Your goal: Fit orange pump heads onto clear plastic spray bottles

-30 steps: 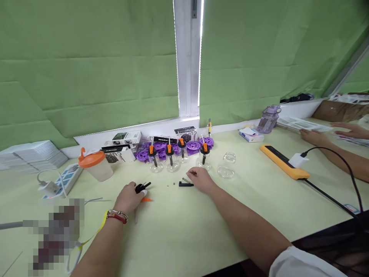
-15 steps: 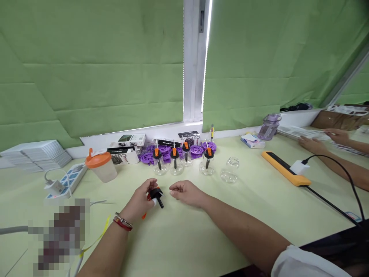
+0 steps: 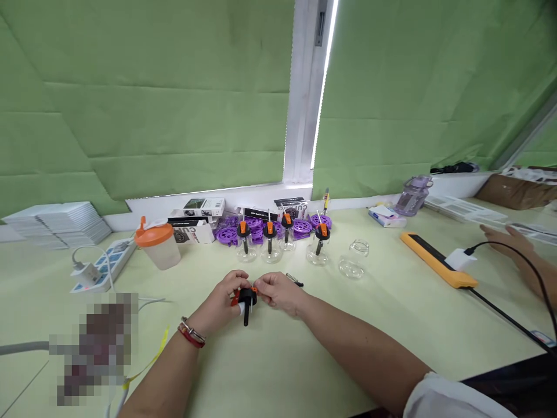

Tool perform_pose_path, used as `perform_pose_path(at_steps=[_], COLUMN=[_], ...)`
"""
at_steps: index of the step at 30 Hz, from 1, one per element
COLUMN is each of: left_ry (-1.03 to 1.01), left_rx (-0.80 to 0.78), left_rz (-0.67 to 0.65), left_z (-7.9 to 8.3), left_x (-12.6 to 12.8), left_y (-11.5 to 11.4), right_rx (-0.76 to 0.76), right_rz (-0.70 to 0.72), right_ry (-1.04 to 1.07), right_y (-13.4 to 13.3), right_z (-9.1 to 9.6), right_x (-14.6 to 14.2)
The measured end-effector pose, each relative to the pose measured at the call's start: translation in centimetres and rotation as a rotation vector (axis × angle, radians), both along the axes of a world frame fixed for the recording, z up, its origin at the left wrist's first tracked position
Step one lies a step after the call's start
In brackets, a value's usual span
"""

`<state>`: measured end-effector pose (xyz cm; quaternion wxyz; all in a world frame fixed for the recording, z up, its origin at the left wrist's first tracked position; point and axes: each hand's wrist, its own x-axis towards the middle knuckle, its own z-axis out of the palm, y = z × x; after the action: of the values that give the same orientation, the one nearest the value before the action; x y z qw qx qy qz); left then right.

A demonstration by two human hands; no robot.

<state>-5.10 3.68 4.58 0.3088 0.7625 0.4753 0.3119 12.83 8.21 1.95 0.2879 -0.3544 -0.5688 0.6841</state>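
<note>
My left hand (image 3: 226,299) is closed around a black and orange bottle top (image 3: 246,297), held just above the table. A black tube points down from it toward me, with a thin metal rod beside it. My right hand (image 3: 281,293) pinches at the right side of this top, its fingertips touching a small orange part (image 3: 254,288); what lies between the fingers is mostly hidden. Just behind the right hand, a small coil spring (image 3: 292,278) and a short black piece lie on the table. Farther back stand several glass bottles (image 3: 272,252) fitted with similar tops.
An open glass bottle (image 3: 351,268) stands at right of the row. Purple plastic discs (image 3: 227,235) and boxes (image 3: 198,232) line the back. An orange-lidded cup (image 3: 159,255) and power strip (image 3: 107,268) are left; an orange power strip (image 3: 435,264) and another person's hand (image 3: 509,241) are right.
My right hand has closed in on the bottle top, which now hangs more upright in my left hand. The spring and black piece have come into sight. The other person's hands have shifted.
</note>
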Motion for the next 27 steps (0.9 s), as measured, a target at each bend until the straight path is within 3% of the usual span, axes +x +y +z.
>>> perform_pose_path(at_steps=[6, 9, 11, 13, 16, 18, 20, 23, 27], left_ry=[-0.059, -0.08, -0.099, -0.122, -0.117, -0.052, 0.021, 0.081, 0.071], left_rx=[-0.049, -0.095, -0.104, -0.095, -0.05, -0.033, -0.026, -0.031, -0.014], left_rz=[-0.115, -0.154, -0.118, 0.012, 0.304, 0.405, 0.451, 0.484, 0.481], left_z=[1.2, 1.8, 2.0, 1.7, 0.4, -0.6, -1.4, -2.1, -2.2], left_x=[0.0, -0.3, -0.8, -1.5, -2.6, -3.2, -3.7, -4.0, -3.8], left_y=[-0.5, -0.8, -0.7, -0.4, 0.6, 1.3, 1.8, 2.2, 2.2], right_rx=[-0.223, -0.22, -0.057, 0.215, 0.705, 0.994, 1.177, 1.239, 1.054], right_rz=[0.038, -0.11, -0.289, -0.36, -0.15, 0.041, 0.169, 0.221, 0.071], right_ry=[0.016, 0.024, 0.008, -0.091, -0.414, -0.666, -0.86, -0.951, -0.773], right_y=[1.0, 2.2, 2.9, 3.2, 2.4, 1.6, 1.0, 0.8, 0.8], right_z=[1.3, 1.6, 1.6, 1.2, 0.1, -0.8, -1.6, -1.9, -1.1], right_x=[-0.2, 0.0, 0.1, 0.0, -0.4, -0.9, -1.3, -1.6, -1.7])
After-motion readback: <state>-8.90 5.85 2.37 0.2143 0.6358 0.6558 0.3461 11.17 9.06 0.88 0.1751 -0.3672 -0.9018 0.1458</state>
